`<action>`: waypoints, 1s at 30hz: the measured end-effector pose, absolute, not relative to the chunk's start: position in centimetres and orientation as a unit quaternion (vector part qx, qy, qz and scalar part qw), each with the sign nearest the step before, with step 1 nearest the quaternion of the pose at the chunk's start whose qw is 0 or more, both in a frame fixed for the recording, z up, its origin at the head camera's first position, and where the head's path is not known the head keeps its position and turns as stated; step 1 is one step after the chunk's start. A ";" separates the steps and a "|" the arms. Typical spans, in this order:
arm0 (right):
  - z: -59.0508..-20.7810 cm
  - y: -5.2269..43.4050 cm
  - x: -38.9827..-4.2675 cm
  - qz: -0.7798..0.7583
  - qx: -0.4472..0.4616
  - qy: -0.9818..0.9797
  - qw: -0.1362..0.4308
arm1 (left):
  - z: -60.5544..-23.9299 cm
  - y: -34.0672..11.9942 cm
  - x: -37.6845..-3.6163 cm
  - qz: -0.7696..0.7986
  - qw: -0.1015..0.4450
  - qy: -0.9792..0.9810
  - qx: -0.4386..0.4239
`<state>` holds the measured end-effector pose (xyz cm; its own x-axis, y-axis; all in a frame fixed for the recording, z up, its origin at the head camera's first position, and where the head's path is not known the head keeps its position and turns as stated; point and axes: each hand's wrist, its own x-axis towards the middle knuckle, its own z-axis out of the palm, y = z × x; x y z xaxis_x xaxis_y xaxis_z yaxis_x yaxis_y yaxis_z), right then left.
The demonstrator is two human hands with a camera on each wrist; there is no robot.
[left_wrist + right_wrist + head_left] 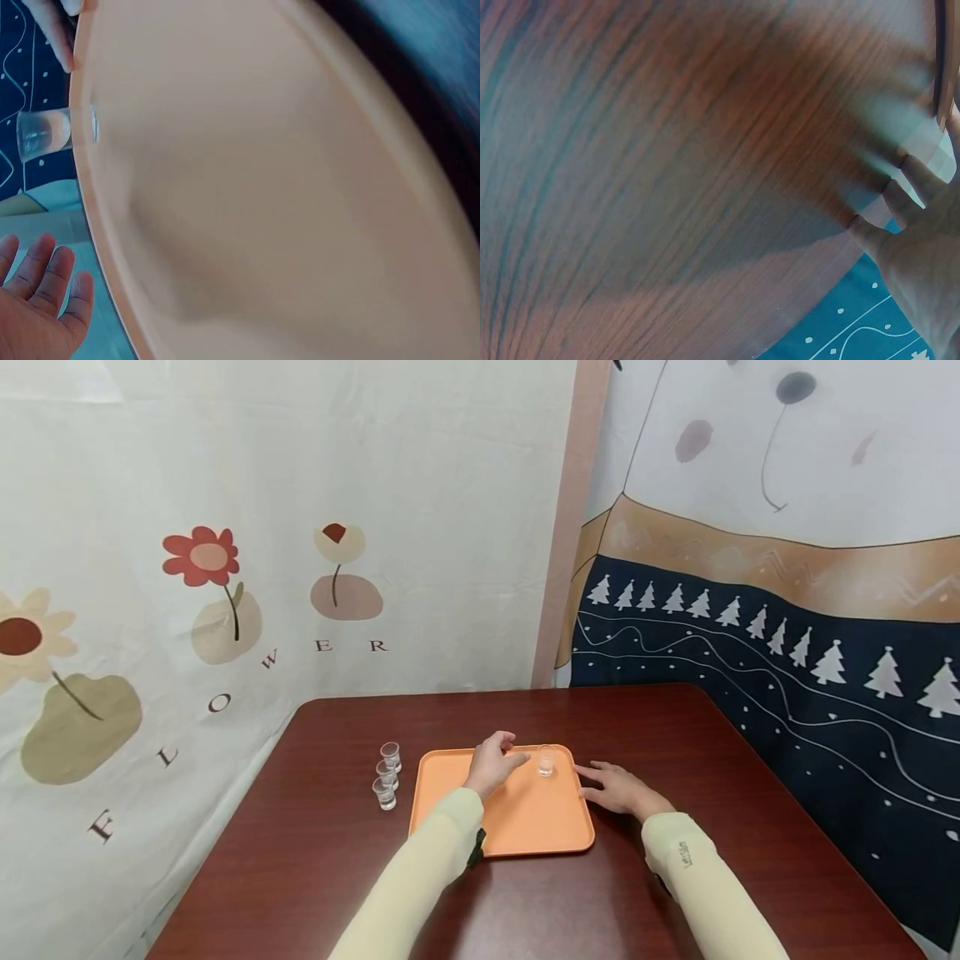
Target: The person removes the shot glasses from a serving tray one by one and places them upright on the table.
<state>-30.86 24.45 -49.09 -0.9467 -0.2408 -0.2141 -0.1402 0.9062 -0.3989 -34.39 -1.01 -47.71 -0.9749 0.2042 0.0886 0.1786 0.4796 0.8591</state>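
An orange tray [525, 827] lies on the dark wooden table [712, 743]. One small clear glass [546, 761] stands in the tray's far right corner; the left wrist view shows the same glass [45, 133] beside the tray's rim [82, 172]. My left hand [497, 762] hovers over the tray just left of the glass, fingers relaxed and holding nothing. My right hand [611, 787] rests flat on the table against the tray's right edge, fingers spread. In the right wrist view, my right hand's fingers [911, 217] lie on the wood.
Three more small clear glasses [387, 774] stand in a row on the table left of the tray. Printed cloth hangs behind the table [300, 568] and along its right side [787, 635]. The table's near edge is out of view.
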 end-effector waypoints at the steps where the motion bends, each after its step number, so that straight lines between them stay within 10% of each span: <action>1: -49.1 24.4 -30.9 -0.190 -0.101 0.968 0.129 | -47.9 -0.8 -34.4 0.498 0.016 0.860 0.111; 30: -49.4 24.6 -31.0 -0.193 -0.091 0.968 0.128 | -49.3 3.6 -34.7 0.431 0.024 0.895 0.116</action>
